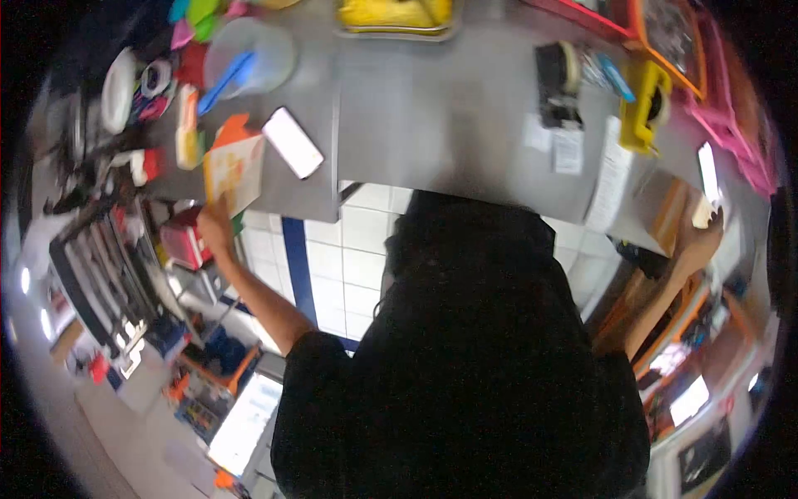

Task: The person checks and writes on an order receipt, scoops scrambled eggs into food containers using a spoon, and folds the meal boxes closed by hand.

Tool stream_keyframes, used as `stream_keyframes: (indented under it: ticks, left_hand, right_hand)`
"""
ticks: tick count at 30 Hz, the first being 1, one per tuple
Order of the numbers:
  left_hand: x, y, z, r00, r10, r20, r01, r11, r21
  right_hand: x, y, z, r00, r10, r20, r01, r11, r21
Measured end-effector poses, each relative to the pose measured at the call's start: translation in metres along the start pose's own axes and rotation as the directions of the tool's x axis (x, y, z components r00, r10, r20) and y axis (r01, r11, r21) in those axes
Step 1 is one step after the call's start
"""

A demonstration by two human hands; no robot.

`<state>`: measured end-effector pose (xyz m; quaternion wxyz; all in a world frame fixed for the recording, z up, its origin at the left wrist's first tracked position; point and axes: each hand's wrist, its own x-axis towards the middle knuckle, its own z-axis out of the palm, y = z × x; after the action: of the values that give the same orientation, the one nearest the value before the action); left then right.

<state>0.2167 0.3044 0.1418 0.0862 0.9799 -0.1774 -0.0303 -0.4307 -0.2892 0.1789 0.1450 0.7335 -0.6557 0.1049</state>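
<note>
My left hand (215,223) is closed on the lower edge of an orange and white printed packet (235,170), lifted at the left part of the grey table (432,125). A phone with a lit white screen (293,142) lies just right of the packet. Far to the right, my right hand (702,233) is closed around a small pale object (705,212), too blurred to name. A narrow bright white shape stands directly above that hand. A cardboard box (669,218) is beside the right hand.
A yellow tape dispenser (644,108), a black device with paper labels (557,87) and a long paper strip (609,175) lie on the right. At the left stands a translucent tub (270,54) with a blue tool. A yellow tray (395,17) is at the back.
</note>
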Motion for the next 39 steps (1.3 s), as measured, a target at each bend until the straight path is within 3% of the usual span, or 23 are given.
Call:
stream_keyframes:
  ticks: [1,2,3,4,5,7,8,10,13,17,18,20,22,23,26,28,30,32,33,34,36,39]
  left_hand:
    - [-0.003,0.003,0.004,1.0,-0.014,0.005,0.014,0.999,-0.041]
    - [-0.007,0.013,0.004,0.999,-0.043,-0.026,0.038,0.989,-0.143]
    - [-0.006,0.005,0.008,0.999,-0.044,-0.028,0.043,0.997,-0.063]
    - [-0.004,0.002,0.011,0.999,-0.04,-0.03,0.04,0.999,0.012]
    - [-0.009,0.013,0.009,0.998,-0.056,-0.024,0.054,0.994,-0.094]
    - [-0.018,0.041,0.002,0.996,-0.091,-0.013,0.083,0.949,-0.304]
    - [-0.012,0.018,0.014,0.997,-0.071,-0.023,0.063,0.966,-0.25]
    - [-0.022,0.061,0.003,0.984,-0.171,-0.046,0.149,0.941,-0.305]
    - [-0.029,0.066,0.01,0.981,-0.159,-0.112,0.118,0.944,-0.308]
    - [-0.05,0.073,0.01,0.965,-0.25,0.085,0.241,0.706,-0.666]
    - [-0.055,0.071,0.012,0.937,-0.283,0.206,0.334,0.553,-0.763]
    - [-0.065,0.091,0.008,0.918,-0.301,0.258,0.382,0.491,-0.783]
    - [-0.069,0.11,0.008,0.889,-0.311,0.335,0.435,0.351,-0.829]
    - [-0.073,0.123,0.008,0.871,-0.319,0.374,0.45,0.211,-0.867]
    - [-0.08,0.13,0.023,0.799,-0.208,0.564,0.545,-0.145,-0.826]
    - [-0.084,0.158,0.035,0.823,-0.113,0.556,0.46,-0.442,-0.77]
    - [-0.079,0.197,0.042,0.824,-0.112,0.556,0.427,-0.521,-0.739]
    - [-0.066,0.23,0.042,0.827,-0.055,0.559,0.408,-0.625,-0.666]
    - [-0.059,0.243,0.043,0.83,-0.023,0.557,0.401,-0.67,-0.625]
    - [-0.052,0.253,0.046,0.848,0.056,0.526,0.39,-0.738,-0.551]
    - [-0.036,0.273,0.052,0.88,0.208,0.428,0.383,-0.842,-0.38]
    - [-0.013,0.315,0.051,0.893,0.134,0.429,0.342,-0.823,-0.454]
  right_hand:
    - [-0.014,-0.054,-0.009,0.995,-0.097,0.021,0.085,0.938,0.337]
    - [-0.029,-0.101,-0.022,0.982,-0.187,0.012,0.138,0.768,0.625]
    - [-0.054,-0.13,0.002,0.933,-0.356,0.05,0.251,0.745,0.619]
    - [-0.077,-0.193,-0.016,0.89,-0.442,0.109,0.197,0.589,0.783]
    - [-0.103,-0.241,-0.015,0.801,-0.585,0.128,0.261,0.534,0.804]
    - [-0.153,-0.331,0.001,0.522,-0.853,-0.016,0.384,0.218,0.897]
    - [-0.183,-0.37,0.004,0.498,-0.848,-0.183,0.446,0.07,0.893]
    - [-0.222,-0.427,-0.016,0.271,-0.962,-0.048,0.429,0.076,0.9]
    - [-0.272,-0.484,0.008,0.22,-0.961,-0.168,0.546,-0.022,0.837]
    - [-0.279,-0.521,0.026,0.224,-0.96,-0.17,0.522,-0.03,0.852]
    - [-0.278,-0.527,0.028,0.225,-0.958,-0.18,0.516,-0.04,0.856]
    - [-0.277,-0.544,0.032,0.297,-0.938,-0.181,0.525,0.002,0.851]
    - [-0.267,-0.553,0.027,0.356,-0.928,-0.11,0.478,0.08,0.875]
    - [-0.259,-0.549,0.024,0.355,-0.935,-0.003,0.36,0.134,0.923]
    - [-0.236,-0.511,0.031,0.362,-0.932,-0.013,0.284,0.097,0.954]
    - [-0.195,-0.466,0.025,0.359,-0.932,-0.04,0.377,0.106,0.92]
    - [-0.155,-0.439,0.024,0.603,-0.791,-0.104,0.38,0.17,0.909]
    - [-0.099,-0.439,0.018,0.76,-0.65,0.005,0.383,0.453,0.805]
    - [-0.073,-0.442,0.021,0.795,-0.601,-0.079,0.462,0.516,0.722]
    - [-0.051,-0.45,0.027,0.817,-0.551,-0.172,0.522,0.58,0.625]
    - [-0.025,-0.47,0.044,0.758,-0.649,-0.069,0.601,0.654,0.458]
    - [-0.008,-0.492,0.06,0.708,-0.706,-0.009,0.677,0.676,0.291]
